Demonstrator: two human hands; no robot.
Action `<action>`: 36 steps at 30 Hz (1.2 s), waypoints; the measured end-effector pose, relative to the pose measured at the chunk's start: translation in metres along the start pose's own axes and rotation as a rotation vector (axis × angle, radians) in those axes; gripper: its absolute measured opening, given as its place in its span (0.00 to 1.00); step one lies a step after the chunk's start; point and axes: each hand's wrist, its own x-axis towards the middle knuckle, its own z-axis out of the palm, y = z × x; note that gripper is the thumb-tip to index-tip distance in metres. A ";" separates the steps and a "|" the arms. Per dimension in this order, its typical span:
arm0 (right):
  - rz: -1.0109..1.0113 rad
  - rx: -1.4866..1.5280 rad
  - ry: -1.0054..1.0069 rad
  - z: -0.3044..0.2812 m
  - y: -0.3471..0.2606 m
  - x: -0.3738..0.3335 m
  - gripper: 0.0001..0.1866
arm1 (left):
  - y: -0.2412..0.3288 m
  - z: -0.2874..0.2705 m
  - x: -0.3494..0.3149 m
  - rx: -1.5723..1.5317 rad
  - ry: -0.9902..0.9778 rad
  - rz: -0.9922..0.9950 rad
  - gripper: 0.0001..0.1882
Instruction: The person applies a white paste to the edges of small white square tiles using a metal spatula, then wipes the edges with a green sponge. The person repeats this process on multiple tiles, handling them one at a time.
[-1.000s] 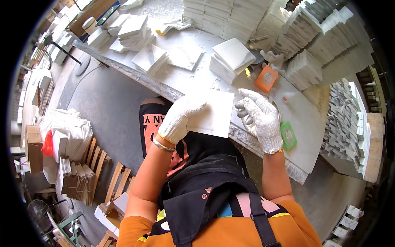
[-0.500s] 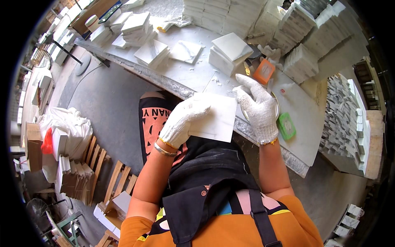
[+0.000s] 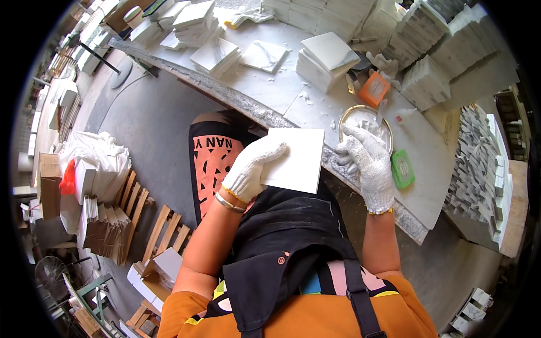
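Both my hands wear white knit gloves. My left hand (image 3: pixel 256 163) grips a square white tile (image 3: pixel 301 160) by its left side, thumb on the face, above my lap and just off the table's edge. My right hand (image 3: pixel 369 169) is at the table's edge to the right of the tile, fingers loosely bent and apart, with nothing visible in them. Beyond its fingertips sits a round gold-rimmed tin (image 3: pixel 365 108) with white material inside, partly covered by the glove. A green box (image 3: pixel 403 169) lies right of that hand. An orange box (image 3: pixel 374 89) stands behind the tin.
Stacked white tiles (image 3: pixel 324 62) stand on the stone-topped table (image 3: pixel 276 93), with a single veined tile (image 3: pixel 265 56) left of them. Taller tile stacks (image 3: pixel 425 84) rise at the back right. Cardboard pieces (image 3: pixel 107 228) and a wooden pallet (image 3: pixel 166 236) are on the floor at left.
My right hand has drawn lower, uncovering more of the tin, and its fingers have bent more. The tile stays in my left hand, slightly turned. The table appears shifted rightward in view.
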 end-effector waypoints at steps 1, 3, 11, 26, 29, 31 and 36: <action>0.036 -0.006 -0.032 0.001 -0.001 -0.002 0.20 | -0.001 0.000 0.000 0.005 -0.005 0.012 0.22; 0.041 0.040 -0.094 0.003 0.003 -0.003 0.22 | -0.003 0.000 0.001 0.015 -0.016 0.037 0.23; 0.044 -0.017 -0.214 0.026 -0.008 -0.009 0.24 | -0.008 -0.009 -0.002 0.207 -0.031 0.220 0.21; -0.267 -0.184 -0.286 0.040 -0.002 0.004 0.16 | -0.009 -0.033 -0.012 0.564 -0.114 0.495 0.40; -0.416 -0.218 -0.310 0.037 0.001 0.008 0.16 | -0.001 -0.023 -0.013 0.456 -0.163 0.389 0.51; -0.466 -0.216 -0.358 0.035 0.004 0.010 0.16 | 0.005 -0.016 -0.016 0.334 -0.139 0.251 0.55; -0.640 -0.270 -0.426 0.031 0.012 0.017 0.18 | 0.014 -0.024 -0.006 0.536 -0.302 -0.276 0.32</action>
